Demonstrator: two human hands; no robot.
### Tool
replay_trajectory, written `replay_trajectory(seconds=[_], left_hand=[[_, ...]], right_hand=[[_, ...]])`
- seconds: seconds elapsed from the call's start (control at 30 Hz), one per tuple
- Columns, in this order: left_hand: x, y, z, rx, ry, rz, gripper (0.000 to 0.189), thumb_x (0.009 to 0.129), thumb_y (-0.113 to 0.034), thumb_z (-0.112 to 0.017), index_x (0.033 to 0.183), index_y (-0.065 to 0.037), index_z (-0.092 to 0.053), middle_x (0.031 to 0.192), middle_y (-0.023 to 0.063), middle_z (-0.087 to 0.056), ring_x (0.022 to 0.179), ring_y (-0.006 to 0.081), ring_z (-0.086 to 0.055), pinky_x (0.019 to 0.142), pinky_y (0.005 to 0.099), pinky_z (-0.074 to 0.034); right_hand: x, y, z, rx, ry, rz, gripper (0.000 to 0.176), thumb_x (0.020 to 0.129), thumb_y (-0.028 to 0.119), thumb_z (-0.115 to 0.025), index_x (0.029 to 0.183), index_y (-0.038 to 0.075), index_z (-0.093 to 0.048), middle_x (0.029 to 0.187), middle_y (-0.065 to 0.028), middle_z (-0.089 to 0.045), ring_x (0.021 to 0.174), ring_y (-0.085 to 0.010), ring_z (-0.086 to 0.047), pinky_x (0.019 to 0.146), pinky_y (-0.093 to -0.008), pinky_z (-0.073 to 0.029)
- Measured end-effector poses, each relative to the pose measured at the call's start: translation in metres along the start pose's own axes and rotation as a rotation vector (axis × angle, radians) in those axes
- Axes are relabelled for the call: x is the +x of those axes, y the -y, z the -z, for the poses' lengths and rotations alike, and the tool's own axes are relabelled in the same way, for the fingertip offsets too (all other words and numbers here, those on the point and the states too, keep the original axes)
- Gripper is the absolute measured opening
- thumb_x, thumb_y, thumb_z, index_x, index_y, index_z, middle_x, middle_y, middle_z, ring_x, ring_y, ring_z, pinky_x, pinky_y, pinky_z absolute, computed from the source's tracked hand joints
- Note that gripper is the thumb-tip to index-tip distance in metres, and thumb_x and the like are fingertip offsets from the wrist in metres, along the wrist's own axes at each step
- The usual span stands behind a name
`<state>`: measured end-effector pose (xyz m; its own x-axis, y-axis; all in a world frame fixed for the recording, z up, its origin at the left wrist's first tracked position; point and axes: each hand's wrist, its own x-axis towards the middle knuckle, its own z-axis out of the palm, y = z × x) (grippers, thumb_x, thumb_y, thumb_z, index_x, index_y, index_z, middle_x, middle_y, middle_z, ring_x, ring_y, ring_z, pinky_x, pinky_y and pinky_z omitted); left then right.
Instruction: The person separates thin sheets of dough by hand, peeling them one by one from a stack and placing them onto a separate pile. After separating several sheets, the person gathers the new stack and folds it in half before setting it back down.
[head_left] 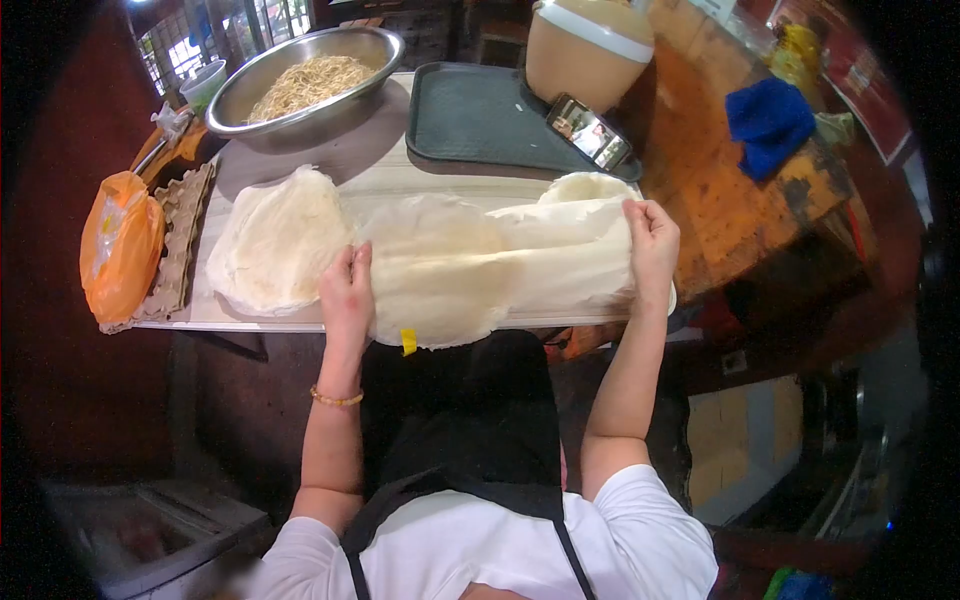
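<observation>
A thin, pale, round wrapper sheet (440,285) lies at the middle of the table's near side, its lower rim hanging near the edge with a yellow piece of tape (409,342) on it. My left hand (346,292) has its fingers pinched together at the left side of this sheet. A long cream wrapper (575,250) stretches off to the right, creased lengthwise, and its right end is pinched in my right hand (652,240). Beyond it shows part of another round wrapper (588,187). Left of my left hand rests a stack of round wrappers (275,245).
A steel bowl (300,125) of shredded filling sits back left. Behind the wrappers are a dark tray (470,115), a propped phone (590,133) and a beige container (570,65). An orange bag (125,245) and egg carton (185,230) line the left edge; a blue cloth (768,125) lies right.
</observation>
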<state>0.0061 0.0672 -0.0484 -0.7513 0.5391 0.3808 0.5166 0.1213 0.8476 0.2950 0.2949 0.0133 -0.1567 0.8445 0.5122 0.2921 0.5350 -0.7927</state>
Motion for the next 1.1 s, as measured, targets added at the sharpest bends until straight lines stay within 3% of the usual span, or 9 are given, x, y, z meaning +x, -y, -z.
replay_trajectory(seconds=[0.23,0.33,0.5,0.57,0.7,0.77,0.93,1.0,1.1], left_hand=[[0.004,0.013,-0.001,0.022,0.0,0.006,0.033,0.098,-0.023,-0.055,0.079,0.004,-0.055,0.063,0.0229,-0.048,0.055,0.0291,-0.042,0.056,0.0399,-0.037],[0.011,0.029,0.004,0.108,-0.245,-0.106,0.03,0.098,-0.021,-0.055,0.083,0.005,-0.058,0.07,0.0242,-0.057,0.059,0.0326,-0.053,0.059,0.0405,-0.041],[0.01,0.015,0.014,0.136,-0.114,-0.07,0.029,0.098,-0.02,-0.054,0.086,0.006,-0.059,0.073,0.0267,-0.059,0.065,0.0374,-0.06,0.059,0.0425,-0.043],[0.013,0.016,0.008,0.208,-0.025,-0.084,0.029,0.098,-0.02,-0.054,0.086,0.006,-0.058,0.073,0.0259,-0.06,0.064,0.0365,-0.059,0.059,0.0422,-0.043],[0.017,0.029,0.0,0.158,-0.047,-0.172,0.029,0.097,-0.021,-0.056,0.085,0.005,-0.058,0.07,0.0235,-0.059,0.06,0.0327,-0.057,0.057,0.0411,-0.042],[0.015,0.024,0.004,0.112,-0.002,-0.076,0.028,0.096,-0.022,-0.058,0.085,0.004,-0.058,0.069,0.022,-0.059,0.059,0.0306,-0.056,0.056,0.0408,-0.041],[0.012,0.032,0.002,0.044,-0.053,-0.118,0.029,0.094,-0.024,-0.061,0.084,0.003,-0.056,0.062,0.0178,-0.052,0.053,0.0234,-0.046,0.052,0.0386,-0.036],[0.012,0.033,0.002,0.059,-0.038,-0.092,0.03,0.093,-0.025,-0.062,0.084,0.003,-0.056,0.06,0.0163,-0.049,0.051,0.0213,-0.042,0.051,0.0377,-0.035],[0.013,0.034,0.004,0.132,-0.043,-0.115,0.031,0.092,-0.026,-0.064,0.083,0.003,-0.056,0.059,0.0144,-0.045,0.05,0.019,-0.038,0.049,0.0371,-0.032]], right_hand=[[0.018,-0.035,0.005,0.128,0.024,-0.083,0.024,0.093,0.02,-0.066,0.08,0.0,-0.064,0.065,0.0055,-0.053,0.063,-0.0035,-0.042,0.056,-0.0238,-0.035],[0.026,-0.045,0.013,0.052,-0.01,-0.101,0.022,0.092,0.019,-0.066,0.083,0.0,-0.066,0.067,0.0033,-0.057,0.064,-0.005,-0.047,0.058,-0.0241,-0.039],[0.029,-0.005,0.004,-0.109,0.092,-0.071,0.02,0.091,0.017,-0.064,0.089,-0.002,-0.068,0.069,-0.0062,-0.064,0.069,-0.0095,-0.056,0.064,-0.0282,-0.046],[0.033,0.02,-0.01,-0.14,0.179,0.111,0.022,0.091,0.019,-0.065,0.089,-0.002,-0.068,0.067,-0.0066,-0.062,0.065,-0.0105,-0.055,0.062,-0.0294,-0.045],[0.064,0.038,-0.006,-0.058,0.253,0.06,0.025,0.091,0.023,-0.066,0.087,-0.002,-0.069,0.065,-0.0031,-0.06,0.061,-0.0102,-0.052,0.058,-0.0288,-0.043],[0.078,0.036,0.011,0.092,0.153,-0.035,0.028,0.092,0.026,-0.066,0.084,0.0,-0.07,0.064,0.0009,-0.058,0.057,-0.0085,-0.049,0.054,-0.0279,-0.041],[0.091,-0.057,0.046,-0.017,0.178,-0.153,0.026,0.089,0.025,-0.069,0.079,0.002,-0.068,0.065,0.0011,-0.061,0.057,-0.0077,-0.051,0.053,-0.0275,-0.043],[0.073,-0.074,0.051,-0.198,0.204,-0.377,0.024,0.085,0.024,-0.074,0.083,0.001,-0.067,0.07,-0.0017,-0.065,0.061,-0.0094,-0.057,0.058,-0.0272,-0.047],[0.058,-0.088,0.057,-0.134,0.254,-0.34,0.024,0.082,0.012,-0.076,0.098,-0.001,-0.065,0.082,-0.0077,-0.068,0.072,-0.0131,-0.063,0.067,-0.0277,-0.051]])
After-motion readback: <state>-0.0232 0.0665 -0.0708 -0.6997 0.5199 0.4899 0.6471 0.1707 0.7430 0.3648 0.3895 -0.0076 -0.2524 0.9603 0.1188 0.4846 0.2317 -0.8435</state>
